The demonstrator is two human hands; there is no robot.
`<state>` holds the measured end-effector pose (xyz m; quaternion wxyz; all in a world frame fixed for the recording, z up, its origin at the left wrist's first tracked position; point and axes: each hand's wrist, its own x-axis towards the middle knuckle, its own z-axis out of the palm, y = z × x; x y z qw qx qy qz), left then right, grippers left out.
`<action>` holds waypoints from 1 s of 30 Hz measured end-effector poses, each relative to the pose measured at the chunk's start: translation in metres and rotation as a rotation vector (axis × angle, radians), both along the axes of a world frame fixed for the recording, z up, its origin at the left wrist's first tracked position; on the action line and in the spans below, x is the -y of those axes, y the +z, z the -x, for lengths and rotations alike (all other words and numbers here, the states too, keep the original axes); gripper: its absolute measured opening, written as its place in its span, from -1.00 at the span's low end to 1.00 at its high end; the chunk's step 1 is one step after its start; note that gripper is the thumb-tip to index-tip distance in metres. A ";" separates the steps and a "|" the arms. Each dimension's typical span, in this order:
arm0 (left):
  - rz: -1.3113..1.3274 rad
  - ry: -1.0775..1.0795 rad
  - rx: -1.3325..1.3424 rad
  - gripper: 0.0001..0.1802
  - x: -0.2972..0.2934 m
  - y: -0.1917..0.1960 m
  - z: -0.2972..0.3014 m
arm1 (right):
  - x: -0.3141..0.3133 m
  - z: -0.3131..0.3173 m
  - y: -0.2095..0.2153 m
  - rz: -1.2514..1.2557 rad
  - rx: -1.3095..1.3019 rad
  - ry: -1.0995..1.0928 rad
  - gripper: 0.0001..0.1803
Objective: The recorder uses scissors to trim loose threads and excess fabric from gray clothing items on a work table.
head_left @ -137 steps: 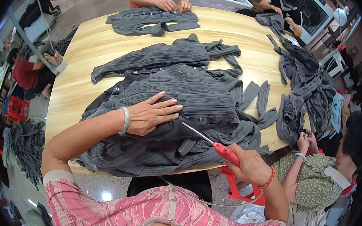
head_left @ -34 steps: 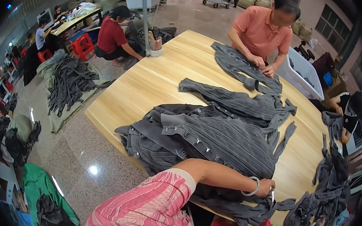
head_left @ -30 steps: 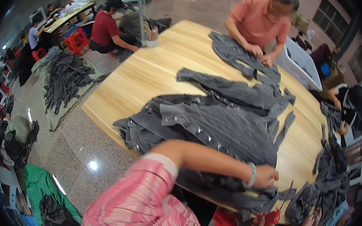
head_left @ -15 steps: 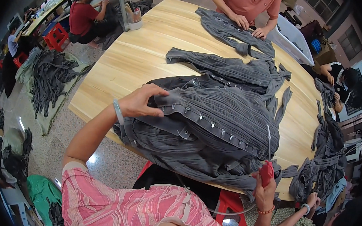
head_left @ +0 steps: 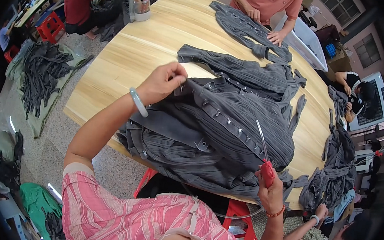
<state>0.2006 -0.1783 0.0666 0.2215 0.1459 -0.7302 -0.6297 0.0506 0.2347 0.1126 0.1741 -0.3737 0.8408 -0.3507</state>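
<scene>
My left hand [head_left: 162,82], a bangle on its wrist, pinches the collar corner of a dark grey ribbed shirt [head_left: 265,119] and holds it raised off the pile. Small metal hooks run along the shirt's front band [head_left: 229,122]. In my right hand [head_left: 271,195] is a red air blow gun [head_left: 267,173] with a long thin metal nozzle. The nozzle points up over the shirt's lower front, near the hooks. Beneath lie more grey garments [head_left: 166,152], one showing a band with an eyelet. A clear hose curves below my right hand.
Another grey shirt [head_left: 246,72] lies farther across the wooden table [head_left: 113,76]. A co-worker in an orange shirt [head_left: 275,1] handles a garment at the far edge. Grey garments [head_left: 333,178] are heaped at right beside another co-worker. A cup of tools [head_left: 142,13] stands far left.
My left hand has closed on the shirt's collar corner and lifted it up and away from me. My right hand has moved left with the blow gun. The whole view has shifted slightly.
</scene>
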 end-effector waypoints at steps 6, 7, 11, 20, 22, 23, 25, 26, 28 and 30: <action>-0.077 -0.200 0.274 -0.80 0.002 -0.012 -0.014 | -0.013 0.002 -0.004 -0.034 0.016 0.005 -0.76; 0.035 -0.156 0.422 -0.84 0.010 -0.017 -0.013 | -0.014 0.003 -0.006 -0.027 0.022 0.020 -0.76; 0.019 -0.017 -0.039 -0.90 0.026 0.015 -0.010 | -0.019 0.008 -0.013 -0.032 0.044 0.034 -0.76; 0.323 0.195 0.258 -0.84 0.056 -0.051 -0.044 | -0.032 0.010 -0.021 0.025 0.073 -0.036 -0.71; 0.178 0.127 0.469 -0.73 0.032 -0.030 -0.050 | -0.038 0.012 -0.024 0.026 0.066 -0.042 -0.69; 0.381 0.080 0.354 -0.66 0.034 -0.051 -0.052 | -0.042 0.012 -0.027 0.038 0.061 -0.046 -0.69; 0.293 -0.116 0.384 -0.45 0.022 -0.040 -0.053 | -0.046 0.011 -0.031 0.071 0.126 -0.085 -0.72; 0.354 -0.204 0.342 -0.31 0.021 -0.036 -0.055 | -0.047 0.013 -0.037 0.095 0.165 -0.092 -0.74; 0.610 -0.205 0.232 -0.23 0.012 -0.034 -0.055 | -0.045 0.013 -0.039 0.101 0.151 -0.073 -0.73; 0.660 -0.163 0.245 -0.25 0.009 -0.032 -0.052 | -0.037 0.007 -0.036 0.103 0.156 -0.063 -0.73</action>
